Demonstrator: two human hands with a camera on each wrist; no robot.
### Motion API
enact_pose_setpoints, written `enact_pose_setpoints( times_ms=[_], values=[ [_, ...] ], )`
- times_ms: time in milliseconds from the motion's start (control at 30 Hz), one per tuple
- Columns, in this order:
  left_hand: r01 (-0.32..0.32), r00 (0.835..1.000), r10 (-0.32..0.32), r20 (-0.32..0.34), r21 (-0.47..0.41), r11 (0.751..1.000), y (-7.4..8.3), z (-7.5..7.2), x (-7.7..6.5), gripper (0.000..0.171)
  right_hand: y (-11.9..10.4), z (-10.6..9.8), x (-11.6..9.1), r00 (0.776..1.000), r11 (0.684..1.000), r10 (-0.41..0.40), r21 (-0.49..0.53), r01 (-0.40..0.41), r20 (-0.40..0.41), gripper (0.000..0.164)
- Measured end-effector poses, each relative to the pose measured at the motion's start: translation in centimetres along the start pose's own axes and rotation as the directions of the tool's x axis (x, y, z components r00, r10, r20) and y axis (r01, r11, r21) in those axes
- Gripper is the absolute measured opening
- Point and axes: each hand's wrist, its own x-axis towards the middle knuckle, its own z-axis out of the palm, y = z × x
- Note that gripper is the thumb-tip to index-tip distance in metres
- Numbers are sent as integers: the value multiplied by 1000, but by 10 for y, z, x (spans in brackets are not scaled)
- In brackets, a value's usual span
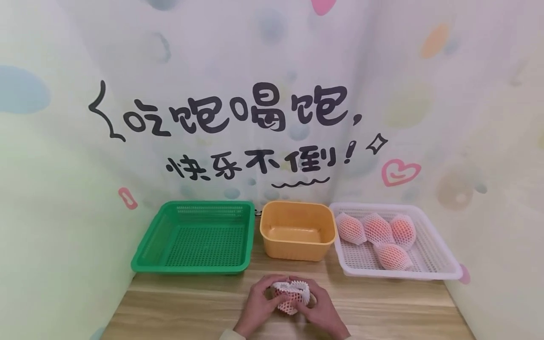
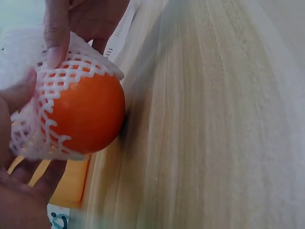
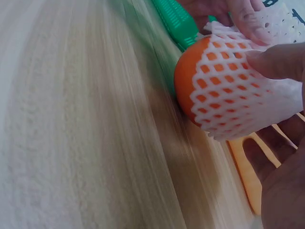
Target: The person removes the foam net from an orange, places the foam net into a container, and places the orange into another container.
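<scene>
An orange is partly wrapped in a white foam net sleeve. Its smooth bare end, low at the wooden tabletop, sticks out of the sleeve in both wrist views. From one side my left hand holds the wrapped fruit, thumb on the netting and fingers curved round behind. My right hand grips it from the other side, its thumb also pressing on the mesh. The sleeve's loose edge stands up above the fruit between the two hands. Some fingertips are hidden behind the netting.
A green basket stands at the back left of the wooden table. Behind the hands is a yellow-orange bin. The white basket at the back right contains several net-wrapped fruits. A printed curtain hangs behind.
</scene>
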Motion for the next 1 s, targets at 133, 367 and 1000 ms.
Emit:
enact_pose_setpoints(
  times_ms=[133, 367, 1000],
  values=[
    [58, 995, -58, 81, -6, 998, -2, 0, -4, 73, 4, -3, -3, 999, 1000, 30, 0, -30, -14, 45],
    [2, 999, -1, 42, -33, 999, -8, 1, -9, 51, 4, -3, -2, 999, 1000, -20, 1, 20, -33, 40],
    [-102, 979, 110, -174, 53, 993, 6, 6, -7, 31, -4, 2, 5, 966, 986, -156, 27, 165, -208, 41]
  ],
)
